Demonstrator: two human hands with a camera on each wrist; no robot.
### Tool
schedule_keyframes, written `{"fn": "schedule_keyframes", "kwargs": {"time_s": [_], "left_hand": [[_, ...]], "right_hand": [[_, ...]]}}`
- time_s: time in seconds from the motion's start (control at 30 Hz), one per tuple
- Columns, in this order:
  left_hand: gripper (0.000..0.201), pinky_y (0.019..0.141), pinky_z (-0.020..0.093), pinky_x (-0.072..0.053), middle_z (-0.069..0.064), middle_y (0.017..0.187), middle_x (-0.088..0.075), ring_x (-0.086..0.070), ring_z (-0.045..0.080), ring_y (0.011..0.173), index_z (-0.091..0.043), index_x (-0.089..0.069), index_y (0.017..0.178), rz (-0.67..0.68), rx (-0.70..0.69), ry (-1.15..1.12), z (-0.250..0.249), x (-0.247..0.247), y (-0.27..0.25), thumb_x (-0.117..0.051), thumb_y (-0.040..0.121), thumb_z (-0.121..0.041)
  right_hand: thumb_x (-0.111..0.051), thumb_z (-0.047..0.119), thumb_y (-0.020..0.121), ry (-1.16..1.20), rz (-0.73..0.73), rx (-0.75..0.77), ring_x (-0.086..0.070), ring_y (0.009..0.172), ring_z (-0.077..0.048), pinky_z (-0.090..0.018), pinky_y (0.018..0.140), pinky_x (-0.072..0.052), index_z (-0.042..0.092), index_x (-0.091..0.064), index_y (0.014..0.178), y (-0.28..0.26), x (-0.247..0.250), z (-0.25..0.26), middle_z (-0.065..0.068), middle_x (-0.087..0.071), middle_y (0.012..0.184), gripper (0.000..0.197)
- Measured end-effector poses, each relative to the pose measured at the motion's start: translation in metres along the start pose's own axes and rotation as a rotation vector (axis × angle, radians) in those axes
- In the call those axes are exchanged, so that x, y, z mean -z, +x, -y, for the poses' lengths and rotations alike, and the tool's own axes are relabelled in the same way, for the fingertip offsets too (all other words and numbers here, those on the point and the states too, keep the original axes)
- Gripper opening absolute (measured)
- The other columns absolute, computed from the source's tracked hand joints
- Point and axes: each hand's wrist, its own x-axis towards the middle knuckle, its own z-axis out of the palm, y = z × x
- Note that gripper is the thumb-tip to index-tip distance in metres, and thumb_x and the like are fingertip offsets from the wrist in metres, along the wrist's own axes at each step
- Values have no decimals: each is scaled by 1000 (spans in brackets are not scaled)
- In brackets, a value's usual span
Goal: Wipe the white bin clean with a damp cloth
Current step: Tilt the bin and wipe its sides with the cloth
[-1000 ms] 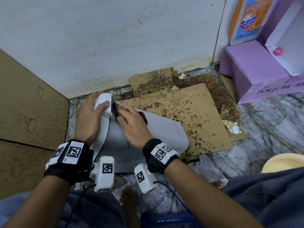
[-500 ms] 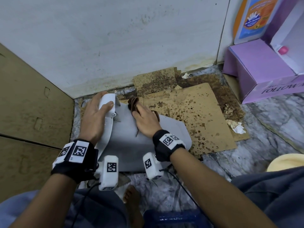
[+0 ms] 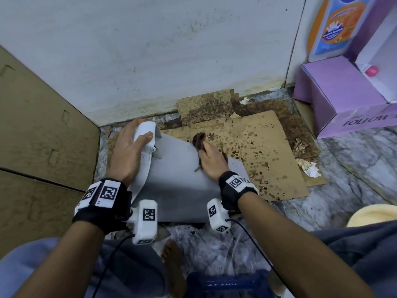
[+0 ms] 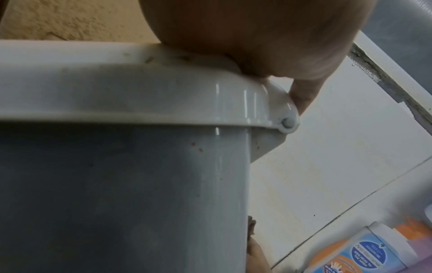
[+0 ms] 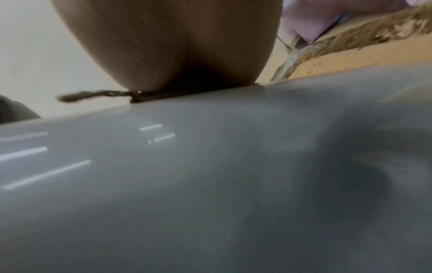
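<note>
The white bin lies tilted on its side on the floor, its lid end at the left. My left hand grips the lid's rim, thumb over the top. My right hand lies on a dark brown cloth and presses it against the bin's far upper edge. In the right wrist view a frayed end of the cloth sticks out from under my palm on the glossy bin wall. The fingers of my right hand are mostly hidden.
Stained cardboard sheets cover the floor beyond the bin. A cardboard panel stands at the left and a white wall behind. A purple box and a bottle stand at the right, with crumpled paper nearby.
My right hand has slid the cloth away from the lid, rightward and outward along the bin's far edge. The left hand has kept its hold on the lid.
</note>
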Motion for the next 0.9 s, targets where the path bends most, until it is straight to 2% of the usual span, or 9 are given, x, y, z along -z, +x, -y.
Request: {"fn": "schedule_keyframes", "kwargs": {"time_s": [0.07, 0.2, 0.3, 0.43, 0.53, 0.6, 0.7, 0.8, 0.9], "left_hand": [[52, 106, 57, -40, -1, 135, -54, -53, 27, 123, -39, -55, 127, 5, -1, 8, 3, 0, -1, -54, 77, -52], [55, 108, 55, -38, 0, 136, -53, -52, 24, 125, -36, -54, 131, 7, -18, 23, 6, -1, 0, -54, 78, -53], [57, 108, 54, -38, 4, 136, -53, -51, 24, 126, -31, -54, 131, 6, -31, 11, 6, -1, 1, -54, 78, -52], [48, 106, 57, -40, 3, 131, -55, -53, 27, 122, -34, -58, 124, 14, -33, -13, 7, 4, 1, -56, 78, -50], [31, 104, 55, -41, 0, 125, -56, -54, 27, 120, -55, -60, 105, 23, -21, -45, -1, 4, -1, -55, 75, -48], [27, 100, 49, -45, 2, 123, -57, -55, 28, 117, -64, -59, 95, 28, -22, -64, -5, 4, -1, -56, 75, -45], [29, 103, 54, -42, 7, 129, -57, -55, 31, 119, -61, -59, 101, 21, -7, -62, -2, 5, 4, -58, 75, -49], [29, 103, 60, -41, 5, 127, -59, -57, 37, 116, -57, -60, 102, 18, 3, -54, -1, 4, 9, -58, 74, -48], [25, 100, 54, -44, 2, 119, -61, -59, 35, 112, -57, -62, 95, 19, -9, -78, -7, 0, 7, -57, 76, -43]], "right_hand": [[-31, 24, 101, 42, -15, -7, -32, 136, -33, -52, 111, -26, 13, -41, 139, -5, 0, 4, -10, -43, 144, 40], [-34, 21, 101, 220, 4, 215, -47, 120, -29, -53, 104, -37, 20, -45, 136, -19, -15, 59, -7, -52, 131, 37], [-35, 14, 99, 232, 14, 300, -39, 130, -32, -46, 110, -30, 17, -38, 143, -15, -24, 89, -10, -47, 141, 43], [-34, 16, 100, 98, -2, 368, -35, 135, -29, -49, 114, -25, 13, -35, 143, -11, -29, 76, -8, -43, 146, 43], [-31, 25, 102, 59, 6, 262, -34, 136, -25, -50, 116, -23, 18, -36, 142, -11, -21, 44, -5, -42, 145, 41], [-30, 29, 102, 36, -3, 179, -41, 126, -20, -50, 111, -31, 18, -41, 137, -10, -12, 16, -3, -47, 138, 38], [-30, 32, 101, 23, -30, 36, -48, 113, -18, -49, 102, -40, 19, -46, 130, -11, 4, -27, -1, -51, 127, 36], [-30, 30, 101, 0, -41, -68, -43, 125, -27, -50, 106, -35, 16, -46, 132, -9, 15, -54, -7, -49, 136, 37], [-31, 29, 100, -37, -54, -82, -35, 133, -32, -53, 109, -29, 16, -43, 136, -9, 13, -51, -9, -46, 141, 40]]}}
